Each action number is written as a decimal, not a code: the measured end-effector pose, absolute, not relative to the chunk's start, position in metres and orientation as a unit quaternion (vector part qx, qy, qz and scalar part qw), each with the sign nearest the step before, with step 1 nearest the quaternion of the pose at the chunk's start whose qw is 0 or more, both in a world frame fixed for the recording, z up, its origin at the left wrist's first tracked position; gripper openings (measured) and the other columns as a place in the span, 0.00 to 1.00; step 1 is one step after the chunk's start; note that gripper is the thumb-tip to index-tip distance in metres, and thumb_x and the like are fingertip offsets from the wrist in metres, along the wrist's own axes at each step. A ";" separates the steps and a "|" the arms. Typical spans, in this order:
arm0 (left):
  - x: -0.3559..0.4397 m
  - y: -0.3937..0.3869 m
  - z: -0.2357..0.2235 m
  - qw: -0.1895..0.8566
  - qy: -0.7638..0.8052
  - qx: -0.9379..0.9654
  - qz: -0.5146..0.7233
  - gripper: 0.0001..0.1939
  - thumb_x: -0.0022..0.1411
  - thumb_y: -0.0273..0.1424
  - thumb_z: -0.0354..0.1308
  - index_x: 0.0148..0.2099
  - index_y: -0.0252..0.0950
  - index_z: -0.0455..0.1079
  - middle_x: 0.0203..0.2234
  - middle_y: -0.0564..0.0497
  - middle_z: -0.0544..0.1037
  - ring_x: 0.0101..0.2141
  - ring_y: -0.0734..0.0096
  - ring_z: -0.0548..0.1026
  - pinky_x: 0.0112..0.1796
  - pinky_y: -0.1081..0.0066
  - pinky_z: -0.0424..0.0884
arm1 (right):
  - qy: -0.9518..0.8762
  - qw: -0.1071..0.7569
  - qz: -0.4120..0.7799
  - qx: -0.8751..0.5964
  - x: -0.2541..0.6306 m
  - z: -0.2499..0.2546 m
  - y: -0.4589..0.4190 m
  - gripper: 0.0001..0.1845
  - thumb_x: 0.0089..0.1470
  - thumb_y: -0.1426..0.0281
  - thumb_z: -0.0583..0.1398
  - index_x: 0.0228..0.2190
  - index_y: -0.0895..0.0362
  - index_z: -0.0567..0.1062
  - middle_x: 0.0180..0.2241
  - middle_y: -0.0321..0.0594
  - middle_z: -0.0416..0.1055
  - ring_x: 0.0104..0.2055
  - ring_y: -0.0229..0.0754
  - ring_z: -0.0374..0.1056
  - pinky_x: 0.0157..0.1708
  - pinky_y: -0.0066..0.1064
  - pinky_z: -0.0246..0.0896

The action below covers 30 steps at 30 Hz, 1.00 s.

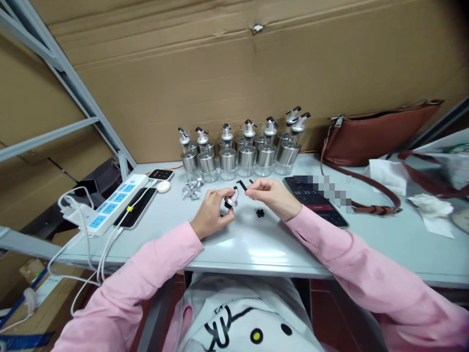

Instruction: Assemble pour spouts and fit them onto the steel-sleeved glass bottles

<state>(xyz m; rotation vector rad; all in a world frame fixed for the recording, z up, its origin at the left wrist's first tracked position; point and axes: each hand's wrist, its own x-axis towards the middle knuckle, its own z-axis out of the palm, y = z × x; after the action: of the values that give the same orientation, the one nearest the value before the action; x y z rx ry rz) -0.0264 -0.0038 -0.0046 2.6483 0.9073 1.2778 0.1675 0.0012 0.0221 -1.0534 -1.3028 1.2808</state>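
Note:
My left hand (213,213) is closed around a silver pourer cap (232,199) with a black tip, held just above the table. Between the thumb and fingers of my right hand (270,196) is a small black lever (242,186), close to the top of the pourer cap. Below my right hand a small black flower-shaped part (260,213) lies on the table. Several loose silver pourer caps (192,188) lie together to the left of my left hand. Behind both hands stand rows of glass bottles with steel sleeves (227,160), several fitted with silver and black pourers.
On the left are a white power strip (117,203), a phone (137,208) with white cables, a small black device (161,174) and a round white object (163,186). To the right lie a phone showing a timer (322,210), a brown bag (377,134) and crumpled tissues (430,210).

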 end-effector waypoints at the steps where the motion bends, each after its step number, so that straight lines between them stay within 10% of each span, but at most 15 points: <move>1: -0.026 -0.004 -0.005 0.034 0.296 0.860 0.414 0.23 0.50 0.22 0.52 0.50 0.37 0.56 0.40 0.48 0.73 0.38 0.67 0.72 0.43 0.64 0.65 | -0.538 0.494 0.532 -0.430 0.167 0.021 0.001 0.17 0.28 0.63 0.70 0.17 0.58 0.70 0.21 0.32 0.70 0.23 0.32 0.62 0.29 0.30 0.59; 30: -0.028 -0.001 -0.007 0.031 0.287 0.882 0.373 0.34 0.52 0.24 0.50 0.61 0.37 0.50 0.38 0.49 0.74 0.38 0.66 0.71 0.45 0.64 0.61 | -0.622 0.441 0.514 -0.392 0.163 0.018 -0.002 0.17 0.30 0.65 0.70 0.17 0.59 0.68 0.23 0.33 0.68 0.25 0.32 0.62 0.29 0.29 0.56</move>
<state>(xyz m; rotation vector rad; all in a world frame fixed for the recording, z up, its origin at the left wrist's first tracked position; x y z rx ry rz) -0.0275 -0.0012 -0.0067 2.7168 0.8836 1.1478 0.1630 -0.0024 0.0185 -0.9741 -1.5440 1.2761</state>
